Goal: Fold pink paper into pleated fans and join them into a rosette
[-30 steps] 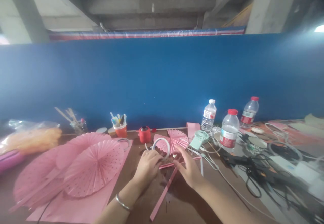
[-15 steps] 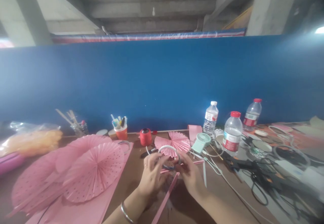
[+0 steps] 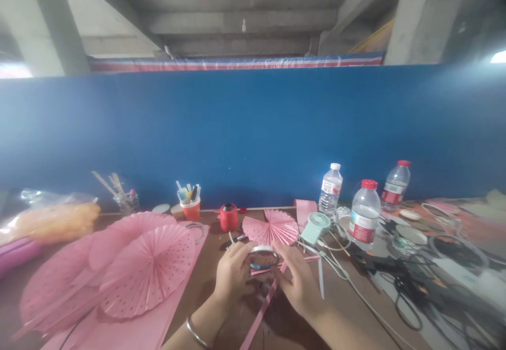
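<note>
Between my hands is a white ring that looks like a roll of narrow tape (image 3: 261, 249), tilted so that I see through its hole. My left hand (image 3: 232, 272) grips its left side, thumb largely hidden. My right hand (image 3: 297, 280) is closed at its right side, index finger at the upper rim and thumb lower down. Below them a long pink paper strip (image 3: 259, 318) runs toward me on the brown table (image 3: 213, 292). Just beyond my fingers lies a pleated pink paper fan (image 3: 272, 227) with small holes.
Large pleated pink fans (image 3: 148, 268) are piled at left. Behind stand a cup of pens (image 3: 192, 210) and a red spool (image 3: 229, 217). To the right are a mint handheld fan (image 3: 316, 227), several bottles (image 3: 364, 218) and tangled black cables (image 3: 403, 281). A blue partition (image 3: 245, 128) closes the back.
The ring has tipped from more upright to flatter. My right fingers have shifted along its right side, index finger now stretched over the upper rim. The view has moved slightly.
</note>
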`<state>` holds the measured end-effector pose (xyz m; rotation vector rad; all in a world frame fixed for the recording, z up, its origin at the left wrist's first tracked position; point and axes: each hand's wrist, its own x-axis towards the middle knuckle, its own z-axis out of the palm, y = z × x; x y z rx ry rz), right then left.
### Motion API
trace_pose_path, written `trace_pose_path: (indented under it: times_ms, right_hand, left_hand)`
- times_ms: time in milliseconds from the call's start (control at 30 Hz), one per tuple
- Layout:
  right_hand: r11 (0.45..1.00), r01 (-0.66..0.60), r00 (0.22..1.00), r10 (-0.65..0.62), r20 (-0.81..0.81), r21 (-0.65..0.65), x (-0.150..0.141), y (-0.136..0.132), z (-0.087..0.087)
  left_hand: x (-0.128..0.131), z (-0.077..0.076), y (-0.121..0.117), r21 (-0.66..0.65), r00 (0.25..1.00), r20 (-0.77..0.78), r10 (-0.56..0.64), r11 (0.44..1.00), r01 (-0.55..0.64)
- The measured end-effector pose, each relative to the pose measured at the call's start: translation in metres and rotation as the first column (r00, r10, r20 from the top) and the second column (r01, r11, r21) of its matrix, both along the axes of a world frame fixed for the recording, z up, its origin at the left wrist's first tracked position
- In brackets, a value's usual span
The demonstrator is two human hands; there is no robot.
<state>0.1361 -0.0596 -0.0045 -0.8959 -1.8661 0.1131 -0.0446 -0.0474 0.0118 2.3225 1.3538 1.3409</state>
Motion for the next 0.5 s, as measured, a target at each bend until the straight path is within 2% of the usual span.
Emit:
trace_pose_path:
  times_ms: [100,200,367,433,500]
  right_hand:
    - [0.996,-0.092,0.994,0.090,0.066,0.018,-0.004,-0.006,0.003]
    - [0.994,-0.105,0.994,0.106,0.010,-0.035,-0.005,-0.012,0.000]
    - [0.998,0.004,0.976,-0.018,-0.218,-0.064,-0.001,-0.013,-0.008]
    - [0.997,-0.040,0.959,0.019,-0.281,-0.069,0.001,-0.011,-0.008]
    - [0.990,-0.097,0.956,0.064,-0.287,-0.103,0.003,-0.011,-0.003]
  left_hand:
    - [0.001,-0.001,-0.004,0.146,0.984,-0.169,-0.049,0.986,0.074]
    - [0.003,0.000,-0.007,0.198,0.972,-0.215,-0.097,0.970,0.141]
    - [0.005,0.000,-0.007,0.098,0.978,-0.091,-0.188,0.976,0.196]
    - [0.006,-0.001,-0.005,0.026,0.974,-0.028,-0.224,0.974,0.224]
    - [0.006,0.000,-0.005,-0.012,0.977,0.041,-0.209,0.978,0.209]
